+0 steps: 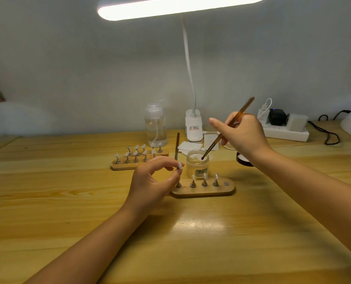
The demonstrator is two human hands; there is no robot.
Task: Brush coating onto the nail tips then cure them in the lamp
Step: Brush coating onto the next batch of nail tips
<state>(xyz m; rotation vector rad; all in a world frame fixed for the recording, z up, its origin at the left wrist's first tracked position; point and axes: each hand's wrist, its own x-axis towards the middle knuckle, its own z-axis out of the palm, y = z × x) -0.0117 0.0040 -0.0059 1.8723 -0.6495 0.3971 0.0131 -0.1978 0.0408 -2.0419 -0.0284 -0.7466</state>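
Brush dipped in the jar
Right hand grips a brown-handled brush, tip inside the small clear glass jar; left hand pinches a pale nail tip.

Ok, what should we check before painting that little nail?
1. Brush held firmly in right hand: ok.
2. Brush tip inside the open jar: ok.
3. Coating loaded on bristles: cannot tell.
4. Nail tip pinched by left hand: ok.
5. Jar standing upright behind the near wooden stand: ok.
6. Curing lamp ready: cannot tell.
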